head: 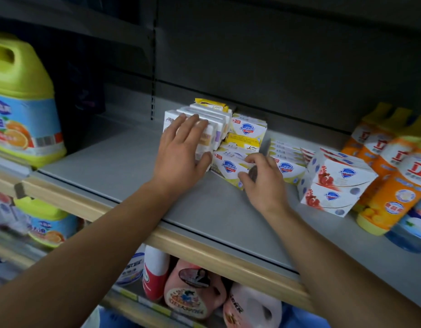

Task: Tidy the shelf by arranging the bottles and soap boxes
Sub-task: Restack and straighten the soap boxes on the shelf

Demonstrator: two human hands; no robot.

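On the grey shelf (124,162) stands a row of white soap boxes (216,119) on edge. My left hand (181,152) lies flat against the front of that row, fingers straight and thumb beside it. Just to the right, my right hand (261,181) pinches the near end of a white and yellow Safeguard soap box (228,166) lying low on the shelf. More yellow Safeguard boxes (248,129) are stacked behind it. A red-printed pack of soap boxes (334,183) stands further right, next to orange bottles (391,185).
A large yellow-green detergent jug (22,107) stands at the left end of the shelf. A blue bottle (415,226) sits at the far right front. The wooden shelf lip (204,247) runs along the front; jugs and bottles (193,294) fill the shelf below.
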